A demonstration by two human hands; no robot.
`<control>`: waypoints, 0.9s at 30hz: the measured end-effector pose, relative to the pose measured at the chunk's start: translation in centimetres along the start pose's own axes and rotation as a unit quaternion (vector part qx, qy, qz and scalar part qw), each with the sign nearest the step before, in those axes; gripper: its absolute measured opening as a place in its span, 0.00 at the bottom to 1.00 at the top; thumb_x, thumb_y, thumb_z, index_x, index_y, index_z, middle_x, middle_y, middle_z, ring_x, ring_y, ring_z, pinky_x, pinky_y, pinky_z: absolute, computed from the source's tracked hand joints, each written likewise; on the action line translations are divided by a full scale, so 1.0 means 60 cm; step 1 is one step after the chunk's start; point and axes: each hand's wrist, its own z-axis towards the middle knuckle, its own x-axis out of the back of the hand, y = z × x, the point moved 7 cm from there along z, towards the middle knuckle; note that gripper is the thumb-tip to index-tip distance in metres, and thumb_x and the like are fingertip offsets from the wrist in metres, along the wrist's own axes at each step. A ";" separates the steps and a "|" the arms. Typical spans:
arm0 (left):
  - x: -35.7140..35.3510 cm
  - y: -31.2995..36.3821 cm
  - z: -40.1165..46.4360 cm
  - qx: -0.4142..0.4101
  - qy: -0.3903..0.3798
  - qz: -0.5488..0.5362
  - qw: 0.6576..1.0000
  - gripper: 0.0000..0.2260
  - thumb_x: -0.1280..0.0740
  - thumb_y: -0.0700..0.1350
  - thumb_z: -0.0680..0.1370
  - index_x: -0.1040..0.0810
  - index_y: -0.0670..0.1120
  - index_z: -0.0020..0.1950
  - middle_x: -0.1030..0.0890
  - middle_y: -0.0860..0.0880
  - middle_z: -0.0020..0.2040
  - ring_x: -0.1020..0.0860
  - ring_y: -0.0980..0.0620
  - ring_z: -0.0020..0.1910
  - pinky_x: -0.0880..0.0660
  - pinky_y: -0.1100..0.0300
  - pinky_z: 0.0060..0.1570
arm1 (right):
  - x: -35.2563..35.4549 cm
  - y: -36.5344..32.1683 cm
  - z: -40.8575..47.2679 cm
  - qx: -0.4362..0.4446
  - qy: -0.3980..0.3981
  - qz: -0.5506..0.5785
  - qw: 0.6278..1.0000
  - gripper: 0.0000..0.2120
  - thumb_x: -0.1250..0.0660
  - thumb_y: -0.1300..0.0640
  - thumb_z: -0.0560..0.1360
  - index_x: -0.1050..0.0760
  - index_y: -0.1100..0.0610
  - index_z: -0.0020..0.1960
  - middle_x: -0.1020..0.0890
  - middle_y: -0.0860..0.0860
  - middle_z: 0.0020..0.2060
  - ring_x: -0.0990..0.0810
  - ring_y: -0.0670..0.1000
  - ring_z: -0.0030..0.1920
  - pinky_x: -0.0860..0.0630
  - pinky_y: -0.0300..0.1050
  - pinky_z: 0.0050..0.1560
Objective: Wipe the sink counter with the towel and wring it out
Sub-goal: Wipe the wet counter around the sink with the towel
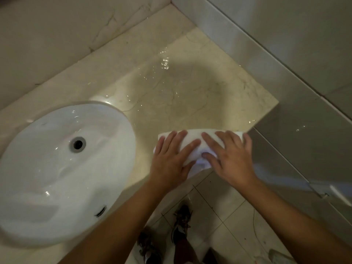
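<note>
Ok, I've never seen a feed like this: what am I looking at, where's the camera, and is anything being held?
There is no machine here. One camera sits on a person's head and looks down at their two bare arms. The left hand and right hand both lie flat, fingers spread, pressing a folded white towel onto the near edge of a beige stone counter, which shines with water. Nothing is gripped, only pressed. A white sink sits to the left, and tiled floor and shoes show below.

Both hands, left (171, 159) and right (230, 157), apparently lie flat, fingers spread.
</note>
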 end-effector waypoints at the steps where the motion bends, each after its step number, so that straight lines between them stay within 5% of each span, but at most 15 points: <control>1: 0.005 -0.010 -0.016 -0.003 0.002 -0.001 1.000 0.26 0.46 0.66 0.80 0.33 0.56 0.75 0.32 0.43 0.75 0.36 0.41 0.74 0.39 0.41 0.72 | -0.003 -0.016 -0.001 0.022 0.001 0.005 1.000 0.26 0.44 0.38 0.79 0.28 0.47 0.72 0.20 0.57 0.59 0.24 0.59 0.61 0.40 0.65 0.68; 5: 0.020 -0.044 -0.026 -0.037 0.001 0.004 0.999 0.24 0.45 0.63 0.81 0.35 0.56 0.75 0.32 0.43 0.75 0.35 0.40 0.74 0.38 0.39 0.71 | -0.016 -0.034 0.023 0.075 0.037 0.061 0.995 0.26 0.37 0.38 0.77 0.23 0.52 0.68 0.19 0.58 0.53 0.22 0.60 0.53 0.33 0.60 0.63; 11: 0.020 -0.074 0.050 -0.053 -0.017 0.037 0.998 0.28 0.40 0.64 0.78 0.41 0.59 0.77 0.40 0.42 0.78 0.43 0.37 0.77 0.44 0.35 0.73 | -0.020 -0.026 0.067 -0.004 0.056 0.048 0.997 0.27 0.38 0.37 0.76 0.24 0.51 0.69 0.19 0.57 0.55 0.22 0.60 0.52 0.30 0.53 0.52; 15: 0.020 -0.092 0.078 -0.028 -0.046 0.045 0.998 0.29 0.38 0.64 0.76 0.41 0.64 0.76 0.42 0.42 0.79 0.44 0.37 0.77 0.41 0.31 0.69 | -0.023 -0.026 0.074 -0.082 -0.027 0.021 0.996 0.38 0.40 0.27 0.69 0.32 0.46 0.74 0.21 0.55 0.61 0.22 0.59 0.56 0.28 0.53 0.54; 19: 0.035 -0.102 0.106 -0.051 -0.112 0.033 0.992 0.31 0.36 0.63 0.76 0.46 0.68 0.76 0.43 0.45 0.79 0.45 0.39 0.77 0.39 0.36 0.70 | -0.027 -0.015 0.076 -0.044 -0.111 0.007 0.993 0.52 0.32 0.26 0.57 0.38 0.45 0.77 0.21 0.56 0.61 0.20 0.61 0.55 0.24 0.56 0.52; 23: 0.057 -0.116 0.118 -0.114 -0.154 0.088 0.978 0.48 0.30 0.69 0.65 0.52 0.63 0.78 0.39 0.45 0.75 0.40 0.41 0.72 0.43 0.42 0.71 | -0.023 -0.003 0.104 0.007 -0.124 0.045 0.991 0.44 0.31 0.35 0.63 0.34 0.49 0.76 0.19 0.58 0.57 0.18 0.62 0.50 0.23 0.52 0.49; 27: 0.049 -0.133 0.143 -0.036 -0.174 0.037 0.983 0.49 0.26 0.67 0.62 0.43 0.51 0.77 0.36 0.48 0.73 0.40 0.44 0.74 0.49 0.44 0.74 | -0.005 -0.007 0.135 0.082 -0.071 0.047 0.993 0.36 0.38 0.37 0.66 0.34 0.50 0.71 0.16 0.58 0.55 0.15 0.60 0.47 0.19 0.50 0.45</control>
